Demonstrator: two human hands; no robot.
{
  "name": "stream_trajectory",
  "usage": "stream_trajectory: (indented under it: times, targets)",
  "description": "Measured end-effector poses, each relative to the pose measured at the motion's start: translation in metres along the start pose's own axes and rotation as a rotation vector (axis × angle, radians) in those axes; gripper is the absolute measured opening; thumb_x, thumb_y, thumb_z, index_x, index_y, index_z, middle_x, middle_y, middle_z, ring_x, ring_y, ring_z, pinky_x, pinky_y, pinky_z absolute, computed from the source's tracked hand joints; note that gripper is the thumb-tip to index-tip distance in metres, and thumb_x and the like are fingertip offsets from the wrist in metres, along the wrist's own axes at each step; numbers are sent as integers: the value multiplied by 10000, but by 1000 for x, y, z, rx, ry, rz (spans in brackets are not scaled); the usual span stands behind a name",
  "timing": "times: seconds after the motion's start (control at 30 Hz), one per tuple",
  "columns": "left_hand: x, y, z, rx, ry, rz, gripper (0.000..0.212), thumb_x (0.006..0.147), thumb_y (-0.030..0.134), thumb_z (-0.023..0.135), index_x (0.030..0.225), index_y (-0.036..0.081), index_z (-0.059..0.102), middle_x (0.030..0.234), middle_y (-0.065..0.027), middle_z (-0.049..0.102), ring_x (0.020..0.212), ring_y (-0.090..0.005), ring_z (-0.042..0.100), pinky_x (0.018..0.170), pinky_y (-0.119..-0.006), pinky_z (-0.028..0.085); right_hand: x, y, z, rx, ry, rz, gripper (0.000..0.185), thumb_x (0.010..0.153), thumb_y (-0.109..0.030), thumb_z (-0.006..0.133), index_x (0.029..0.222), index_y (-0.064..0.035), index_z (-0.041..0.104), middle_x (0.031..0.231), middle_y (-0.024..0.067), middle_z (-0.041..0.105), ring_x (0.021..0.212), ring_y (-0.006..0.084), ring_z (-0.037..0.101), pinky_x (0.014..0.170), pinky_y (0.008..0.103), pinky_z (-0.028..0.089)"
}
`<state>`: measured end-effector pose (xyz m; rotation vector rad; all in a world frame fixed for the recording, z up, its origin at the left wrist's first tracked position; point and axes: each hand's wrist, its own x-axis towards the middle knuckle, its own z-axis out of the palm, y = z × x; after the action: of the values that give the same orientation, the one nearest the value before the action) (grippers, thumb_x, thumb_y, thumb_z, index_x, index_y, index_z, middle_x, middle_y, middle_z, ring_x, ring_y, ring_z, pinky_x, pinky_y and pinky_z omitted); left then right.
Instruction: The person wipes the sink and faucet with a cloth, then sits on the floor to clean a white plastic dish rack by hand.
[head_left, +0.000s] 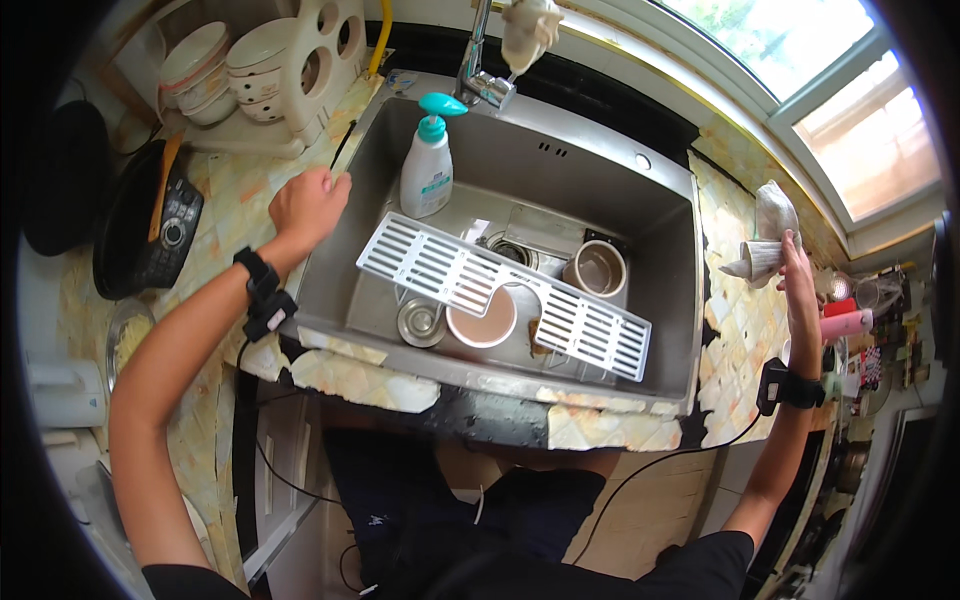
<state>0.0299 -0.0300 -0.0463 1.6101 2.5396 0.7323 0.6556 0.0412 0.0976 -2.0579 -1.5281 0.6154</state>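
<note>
My left hand (311, 206) is curled into a fist by the left rim of the stainless steel sink (600, 161). A thin black strip (343, 144) shows just beyond it; nothing is visible in the fist. My right hand (796, 266) grips a folded pale grey cloth (766, 244) above the counter right of the sink. Inside the sink, a white slotted rack shelf (435, 262) lies slanted over a cup or bowl (481, 319) and a metal drain basket (420, 322). A white pump bottle (426, 176) with a teal top stands at the back left, and a round cup (595, 268) sits at the right.
A chrome faucet (480, 79) rises behind the sink. Left are stacked bowls (259, 67) in a rack and a black cooker (142, 225) with a wooden utensil (165, 187). A pink bottle (846, 324) stands far right. Black cables (652, 466) hang from both wrist straps.
</note>
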Motion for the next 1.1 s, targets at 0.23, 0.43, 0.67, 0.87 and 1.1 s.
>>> stream_trajectory:
  times: [0.23,0.43,0.67,0.87,1.1]
  targets:
    - [-2,4,-43,153,-450,150,555,749,622,638,829,78,716,989,-168,651,988,-341,616,812,-459,481,-96,26,22,33,-3,-264,490,1018,-424,423,1146,9,614,819,50,628,734,139,566,663,301,437]
    - [-140,107,-115,-217,-121,563,301,797,361,672,808,61,690,886,-150,662,866,-296,639,783,-397,510,-184,-21,16,-15,-14,-368,331,983,-341,506,891,-28,562,601,63,589,433,143,565,367,295,416]
    - [-354,127,-92,-200,-870,775,341,830,430,598,826,108,709,790,-93,708,774,-289,687,696,-408,547,-255,-45,21,3,-43,-492,198,933,-155,552,1021,14,604,706,146,658,489,216,638,457,344,503]
    - [-416,55,102,-100,-1455,449,522,878,516,539,895,29,727,876,-89,725,832,-260,666,741,-402,512,-257,-44,27,45,-88,-648,212,929,-127,546,1077,12,605,774,145,669,521,203,646,436,320,500]
    - [-430,-7,234,128,-2111,105,833,869,719,414,1273,15,600,1200,-149,654,1146,-297,575,908,-437,461,-247,-35,36,120,-147,-698,194,918,-96,558,1066,21,601,773,106,628,515,163,620,406,291,463]
